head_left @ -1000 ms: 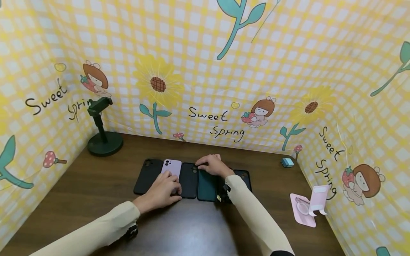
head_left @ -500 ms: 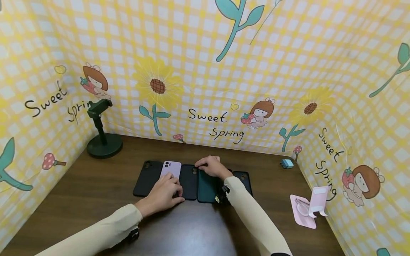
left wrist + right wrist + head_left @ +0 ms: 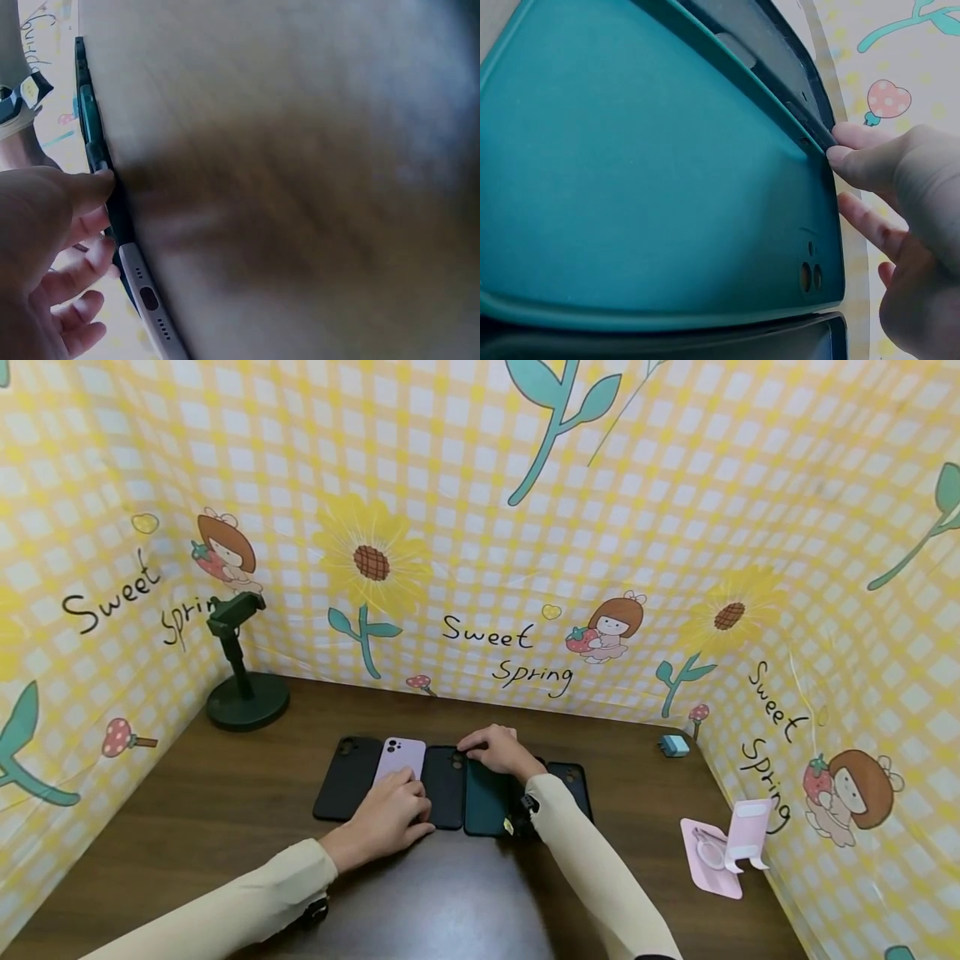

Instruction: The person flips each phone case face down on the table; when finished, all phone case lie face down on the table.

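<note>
Phone cases and a lilac phone [image 3: 399, 757] lie in a row across the table. My left hand [image 3: 386, 817] is over the near ends of the lilac phone and the black case [image 3: 444, 785] beside it. In the left wrist view its thumb [image 3: 94, 187] touches that black case's near end, with the fingers bent close behind. My right hand [image 3: 504, 750] reaches to the far edge. In the right wrist view its thumb and forefinger pinch the black case's corner [image 3: 821, 135], where it meets the teal case [image 3: 645, 165]. The right wrist hides part of the row.
Another black case [image 3: 347, 781] is at the row's left end, and a dark one [image 3: 573, 781] at its right. A dark green stand [image 3: 246, 700] is at back left. A pink stand [image 3: 712, 860] and a blue-white charger [image 3: 675, 745] are at right, before patterned cloth walls.
My left hand has shifted slightly right, its thumb sliding along the near end of the black case. The right hand keeps its place at the far corner.
</note>
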{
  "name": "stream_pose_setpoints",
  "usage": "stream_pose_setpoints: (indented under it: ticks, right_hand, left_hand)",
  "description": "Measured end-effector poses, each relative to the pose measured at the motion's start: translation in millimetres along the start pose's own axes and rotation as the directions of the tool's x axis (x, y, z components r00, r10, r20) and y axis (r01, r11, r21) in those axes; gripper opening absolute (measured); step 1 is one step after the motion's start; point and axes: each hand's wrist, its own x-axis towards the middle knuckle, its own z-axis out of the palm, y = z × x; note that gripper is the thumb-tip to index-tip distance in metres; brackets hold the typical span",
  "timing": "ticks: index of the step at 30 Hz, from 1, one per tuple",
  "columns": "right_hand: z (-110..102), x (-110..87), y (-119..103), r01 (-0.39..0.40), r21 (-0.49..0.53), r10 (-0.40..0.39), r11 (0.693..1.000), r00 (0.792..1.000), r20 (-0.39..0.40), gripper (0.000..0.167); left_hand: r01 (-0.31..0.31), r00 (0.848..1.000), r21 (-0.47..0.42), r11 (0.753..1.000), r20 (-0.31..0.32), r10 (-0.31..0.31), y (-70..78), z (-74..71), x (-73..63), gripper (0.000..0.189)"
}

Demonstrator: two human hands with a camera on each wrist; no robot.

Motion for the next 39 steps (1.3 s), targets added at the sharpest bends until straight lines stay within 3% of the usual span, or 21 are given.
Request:
stream_pose_setpoints:
  ticks: [3,8,20,26,34,39]
  right_hand:
    - [-2.3,0.2,-2.0,-0.008,0.012,0.008,1.0,1.0,-0.002,0.022]
    - [-8.0,-1.6,-5.7,-0.022,0.067,0.022,0.998,1.0,0.002,0.021]
    - [-19.2,-4.1,-6.6,-0.044,0.127,0.043,0.991,0.999,0.007,0.024]
    - [-24.2,-3.1,-9.4,-0.025,0.112,0.024,0.993,1.0,0.011,0.024]
    - [-24.7,-2.0,-14.5,0.059,0.135,-0.062,0.989,0.998,0.021,0.029]
    - [-25.1,-2.8,-15.2,0.053,0.129,-0.055,0.99,0.998,0.015,0.029]
  left_hand:
    - [-0.042,0.999,-0.008,0.999,0.015,0.042,-0.5,-0.1,1.1,0.03]
    - [-0.052,0.998,-0.05,0.997,0.031,0.053,-2.0,0.7,0.5,0.021]
    - [-0.007,1.0,-0.157,0.988,0.008,0.008,-1.0,0.5,-2.1,0.016]
    - [0.023,0.999,-0.23,0.973,0.049,-0.012,0.4,-0.1,-3.5,0.012]
    - [0.049,0.994,-0.323,0.945,0.111,-0.013,2.7,-2.9,-2.5,0.008]
    - [0.054,0.992,-0.342,0.938,0.127,-0.011,0.8,-1.9,-1.5,0.006]
